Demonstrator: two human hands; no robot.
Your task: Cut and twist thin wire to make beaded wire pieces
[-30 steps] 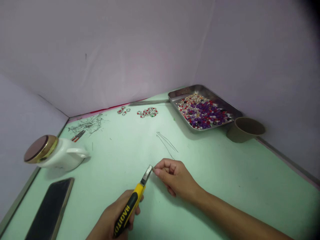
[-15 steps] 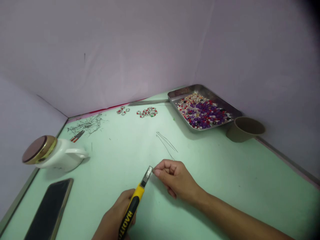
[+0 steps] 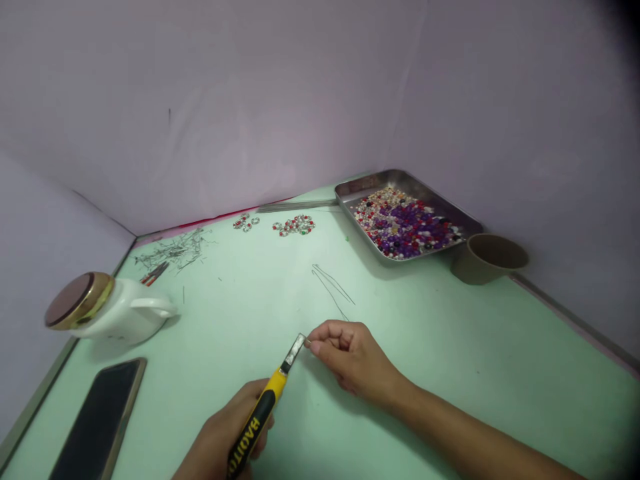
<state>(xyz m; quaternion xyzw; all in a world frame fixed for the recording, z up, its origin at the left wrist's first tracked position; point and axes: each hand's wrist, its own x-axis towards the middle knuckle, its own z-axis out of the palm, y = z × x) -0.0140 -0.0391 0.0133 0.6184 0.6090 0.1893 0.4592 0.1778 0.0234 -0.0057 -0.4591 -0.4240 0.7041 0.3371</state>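
My left hand (image 3: 230, 420) is closed around the handle of yellow-and-black pliers (image 3: 265, 407), seen edge-on, with the metal tip pointing up and away. Thumb and forefinger of my right hand (image 3: 350, 353) pinch a thin wire (image 3: 309, 342) right at that tip. Most of this wire is hidden by the fingers. Just beyond my right hand, a few bent thin wires (image 3: 333, 285) lie on the table, and one runs down behind the knuckles.
Beaded rings (image 3: 295, 225) lie near the back, with straight wires (image 3: 300, 205) behind. A metal tray (image 3: 363, 241) of beads and a brown cup (image 3: 465, 267) stand right. At left are wire scraps (image 3: 175, 250), red-handled pliers (image 3: 155, 273), a white mug (image 3: 130, 320) and a phone (image 3: 100, 420).
My left hand and the pliers' handle have shifted slightly down and left, while the tip stays by the right fingertips. A short bit of wire now shows there.
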